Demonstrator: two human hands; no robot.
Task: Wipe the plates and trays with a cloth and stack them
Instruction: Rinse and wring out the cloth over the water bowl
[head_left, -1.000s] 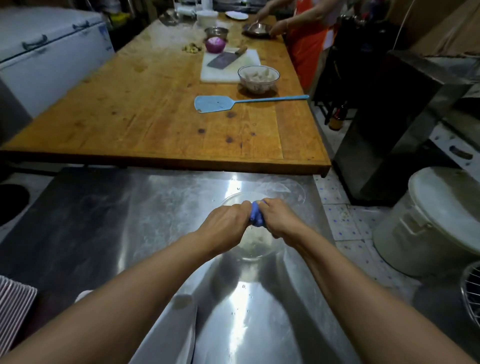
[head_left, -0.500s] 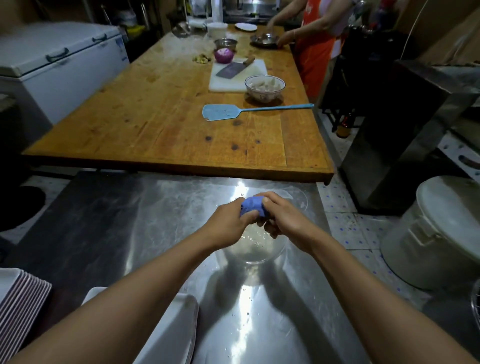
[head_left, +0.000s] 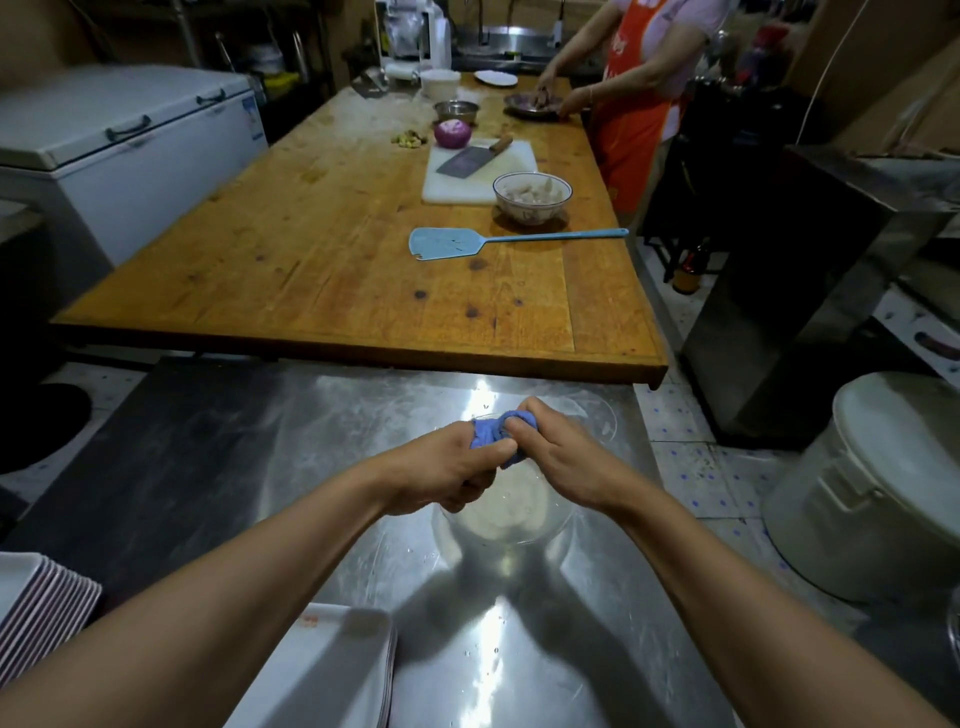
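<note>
Hands meet above a clear bowl (head_left: 511, 519) near the steel bench's (head_left: 234, 467) far edge: left hand (head_left: 447, 470) and right hand (head_left: 561, 457) both grip a bunched blue cloth (head_left: 493, 434). White trays (head_left: 332, 670) stacked at near edge.

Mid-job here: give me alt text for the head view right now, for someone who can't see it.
Both hands, left hand and right hand, grip and twist a bunched blue cloth above a clear bowl on a steel counter. Stacked white trays sit at the near edge; beyond, a wooden table holds a blue spatula.
</note>
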